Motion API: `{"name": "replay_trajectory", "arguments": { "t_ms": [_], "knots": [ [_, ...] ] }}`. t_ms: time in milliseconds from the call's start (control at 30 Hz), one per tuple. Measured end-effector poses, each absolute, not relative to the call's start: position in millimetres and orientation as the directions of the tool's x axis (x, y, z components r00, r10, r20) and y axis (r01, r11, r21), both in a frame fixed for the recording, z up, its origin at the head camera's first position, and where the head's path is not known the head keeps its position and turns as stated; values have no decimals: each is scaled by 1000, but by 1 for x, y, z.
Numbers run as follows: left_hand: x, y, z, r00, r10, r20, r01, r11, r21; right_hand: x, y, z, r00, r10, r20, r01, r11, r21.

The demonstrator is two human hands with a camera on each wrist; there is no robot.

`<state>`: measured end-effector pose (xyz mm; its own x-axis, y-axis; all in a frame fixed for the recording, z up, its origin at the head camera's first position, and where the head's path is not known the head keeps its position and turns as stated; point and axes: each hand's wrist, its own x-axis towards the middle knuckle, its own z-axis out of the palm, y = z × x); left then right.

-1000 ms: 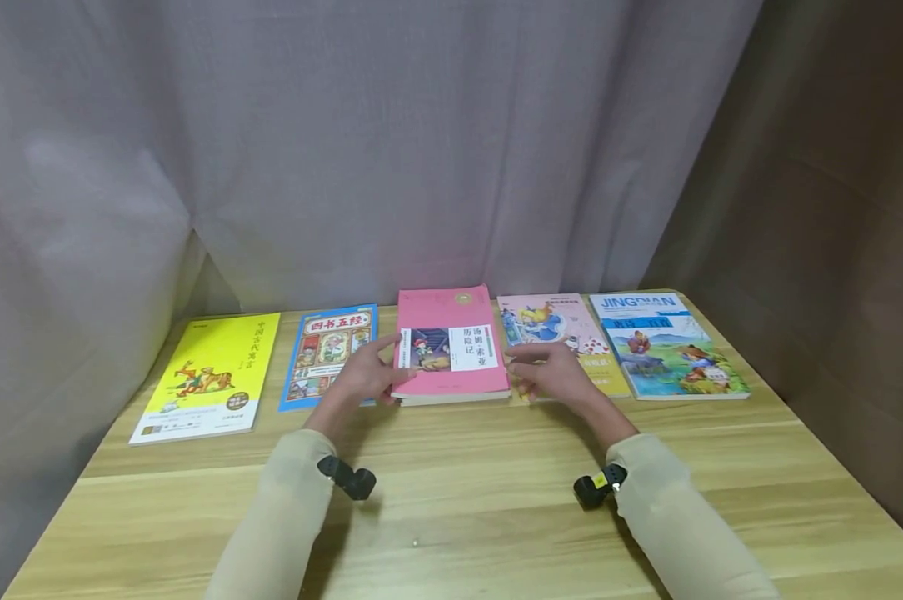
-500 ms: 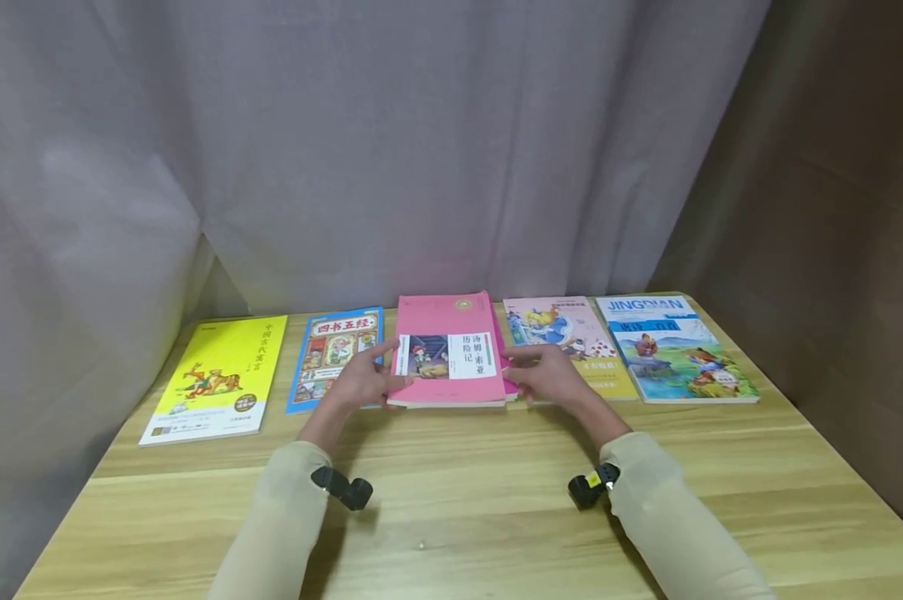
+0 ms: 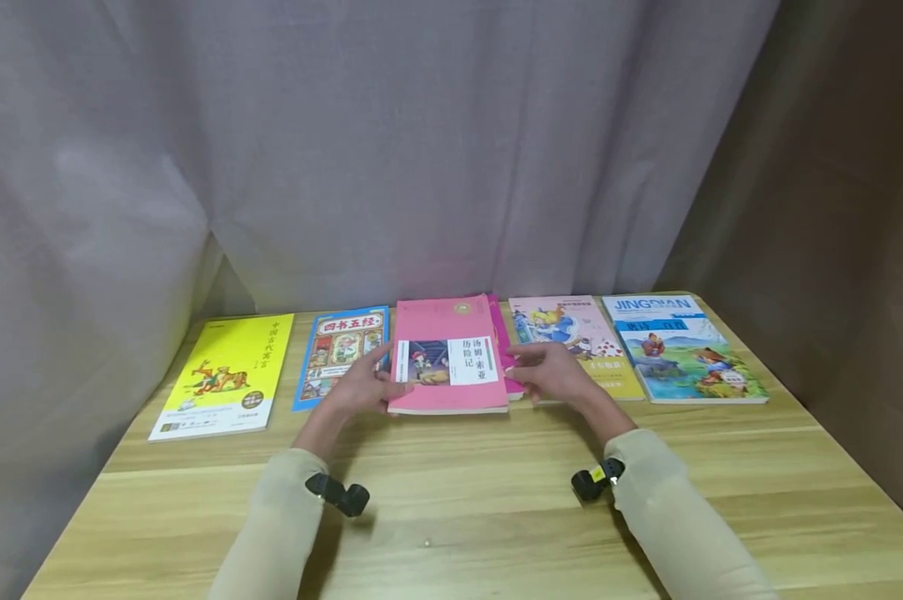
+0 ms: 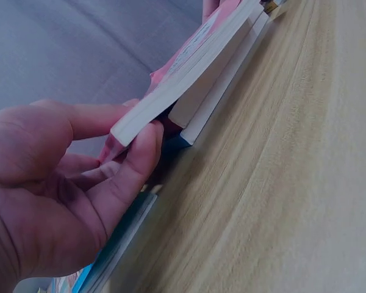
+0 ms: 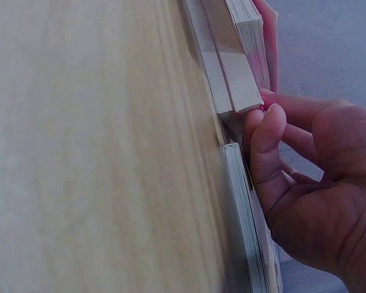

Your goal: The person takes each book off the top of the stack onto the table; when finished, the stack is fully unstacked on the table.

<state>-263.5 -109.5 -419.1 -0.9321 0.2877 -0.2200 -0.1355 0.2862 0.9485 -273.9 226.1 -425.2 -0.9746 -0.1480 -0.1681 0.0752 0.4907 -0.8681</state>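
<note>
Pink book: lay face up between the two hands on the magenta book (image 3: 502,333), long axis running away from the person, near left corner lifted off the pile.
Cover: plain pink (image 3: 451,354), with a picture and white title panel across it.
Left hand (image 3: 361,385): the nearer, pinching that lifted corner.
Right hand (image 3: 552,372): just beside, fingertips seemingly pinching the magenta book's near right corner.
Wooden table (image 3: 451,500): held the yellow book (image 3: 222,375) farthest left.
Behind: I saw a grey curtain (image 3: 421,150).
</note>
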Motion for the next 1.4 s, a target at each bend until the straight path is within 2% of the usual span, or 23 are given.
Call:
{"name": "replay_trajectory", "arguments": {
  "t_ms": [467, 800, 1400],
  "knots": [
    [-256, -126, -423, -890, 392, -231, -203, 112, 973, -272, 223, -423, -976, -124, -180, 97, 490, -866],
    [-250, -131, -432, -901, 360, -244, -214, 122, 969, -274, 223, -422, -974, -111, -200, 122, 488, -864],
    [-240, -137, -430, -911, 367, -189, -222, -51, 974, -275, 222, -420, -968, -109, -227, 156, 450, -879]
  ]
}}
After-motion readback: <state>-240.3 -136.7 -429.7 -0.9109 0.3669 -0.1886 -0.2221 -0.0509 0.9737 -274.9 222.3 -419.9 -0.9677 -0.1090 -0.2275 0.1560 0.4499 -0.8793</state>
